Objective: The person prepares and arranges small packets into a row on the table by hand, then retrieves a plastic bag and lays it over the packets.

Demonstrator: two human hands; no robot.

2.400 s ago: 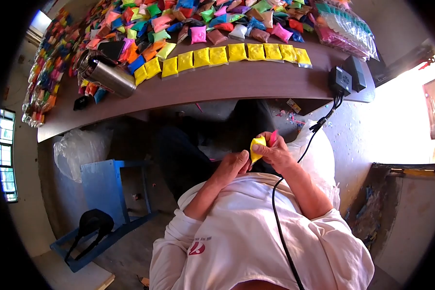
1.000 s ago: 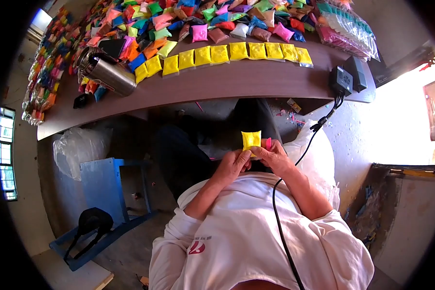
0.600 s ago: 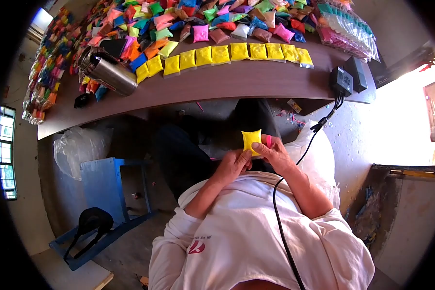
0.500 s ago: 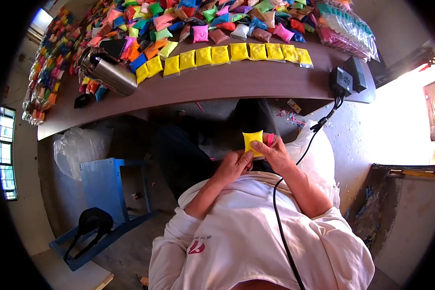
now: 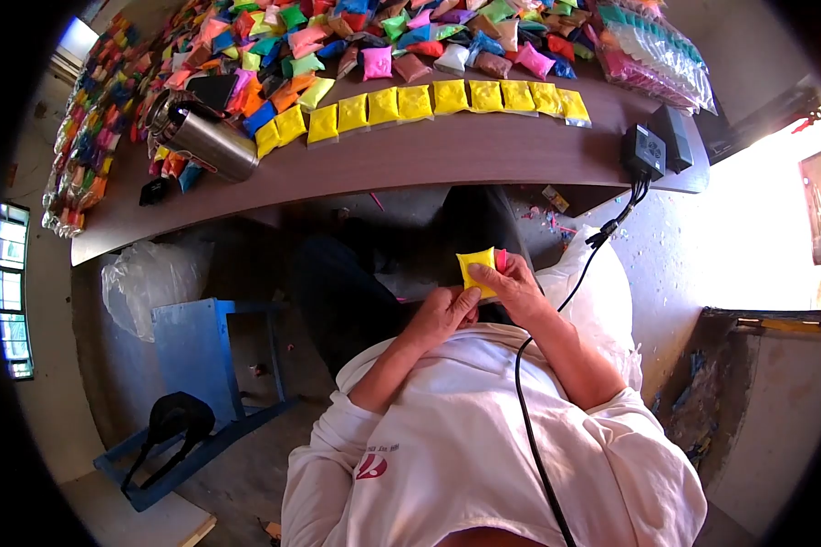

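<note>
A small yellow packet (image 5: pixel 476 266) is held up over my lap. My right hand (image 5: pixel 516 288) pinches it, thumb on its front face, and something pink (image 5: pixel 502 260) shows at the fingers of that hand. My left hand (image 5: pixel 446 310) is closed at the packet's lower edge, its thumb pressed there and its other fingers mostly hidden. Beyond my hands, a row of yellow packets (image 5: pixel 382 107) lies along the near part of the brown table (image 5: pixel 410 164).
Many coloured packets (image 5: pixel 377 63) are heaped behind the row. A steel flask (image 5: pixel 212 146) lies at the left and a black box (image 5: pixel 644 153) with cables stands at the right. A black cable runs down over my shirt. A blue stool (image 5: pixel 192 351) stands at lower left.
The yellow packet was tilted edge-on between my hands earlier and now faces up toward me. In the last half second it has tilted slightly, and my right hand has shifted a little around it.
</note>
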